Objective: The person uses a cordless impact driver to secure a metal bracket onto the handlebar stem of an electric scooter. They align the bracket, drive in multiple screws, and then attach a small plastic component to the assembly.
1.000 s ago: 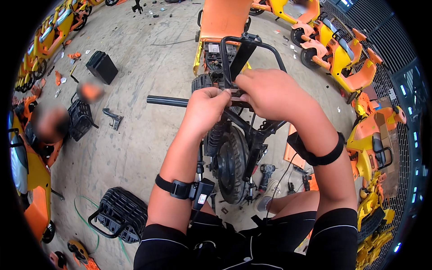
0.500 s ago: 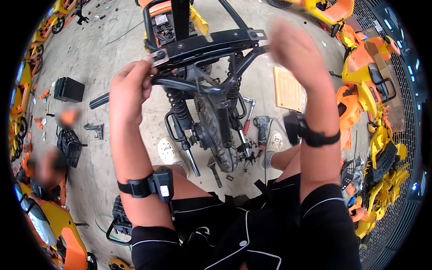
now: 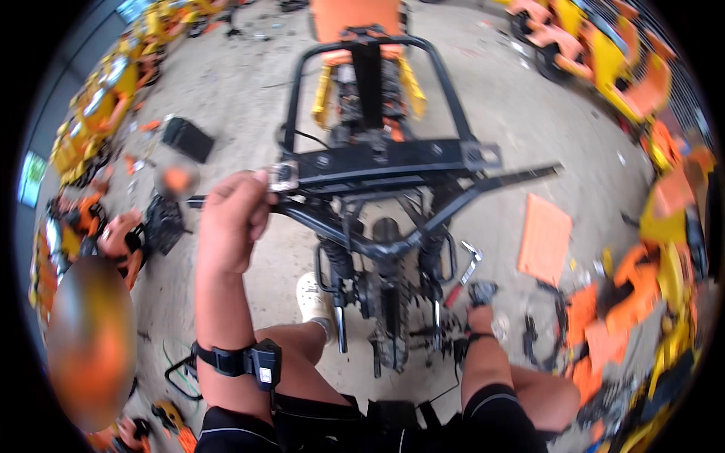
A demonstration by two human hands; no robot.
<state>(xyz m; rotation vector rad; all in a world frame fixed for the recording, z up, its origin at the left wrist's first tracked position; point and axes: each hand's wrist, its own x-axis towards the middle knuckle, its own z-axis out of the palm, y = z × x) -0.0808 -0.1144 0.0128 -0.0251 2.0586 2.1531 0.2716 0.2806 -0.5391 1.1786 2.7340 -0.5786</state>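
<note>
- Left hand (image 3: 236, 210) pinches the silver clip (image 3: 285, 176), left of centre; the black crossbar (image 3: 351, 163) extends rightward from it, long axis crosswise.
- Right hand (image 3: 479, 318), lower right, is nearest the dark power tool (image 3: 483, 292); cannot tell its closure.

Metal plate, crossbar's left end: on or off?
On: the metal plate sits at the end of the black crossbar, left hand at it. Bolted? Cannot tell, blurred.

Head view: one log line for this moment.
left hand: at metal tab on black bar | right hand: at drill, grip unclear | red-handled tool: on floor
</note>
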